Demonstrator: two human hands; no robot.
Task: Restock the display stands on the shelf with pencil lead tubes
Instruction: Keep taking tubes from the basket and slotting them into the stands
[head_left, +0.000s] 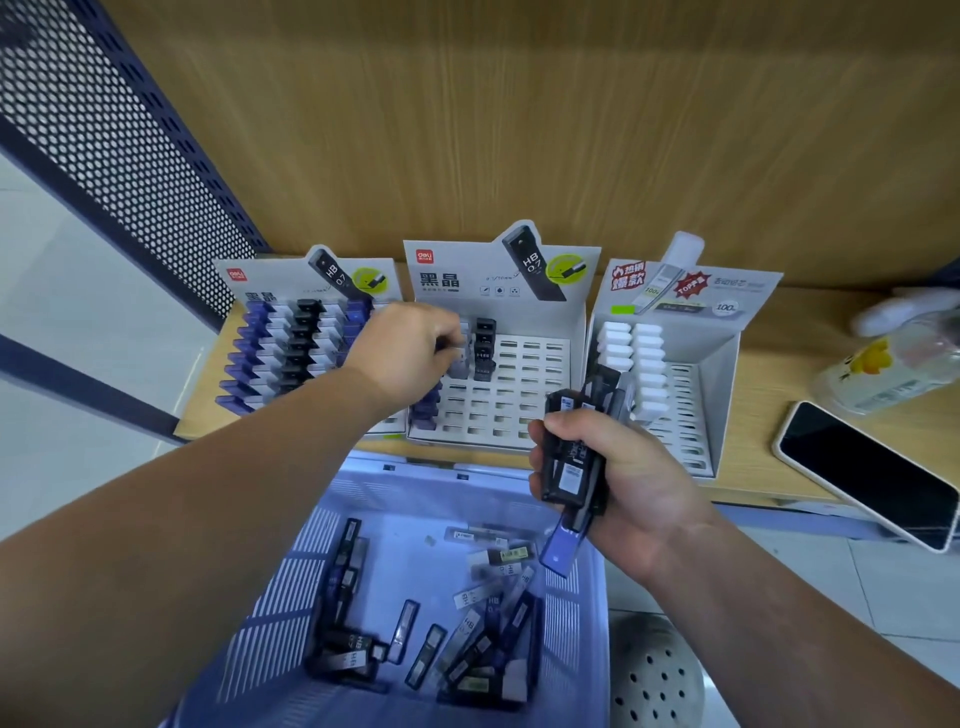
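Black plastic pencil lead tubes are gripped as a bundle in the right hand, near the middle white card display stand on the wooden shelf. The left hand pinches one grey tube over the stand's far-left slots. Loose tubes lie in the blue plastic basket.

The middle display stand reads "deli", "黑晶", "HB 0.7"; the left display stand shows "deli", "HB 0.7". The right display stand says "热销爆款", "TOP", "100". Tubes in the basket read "HB".
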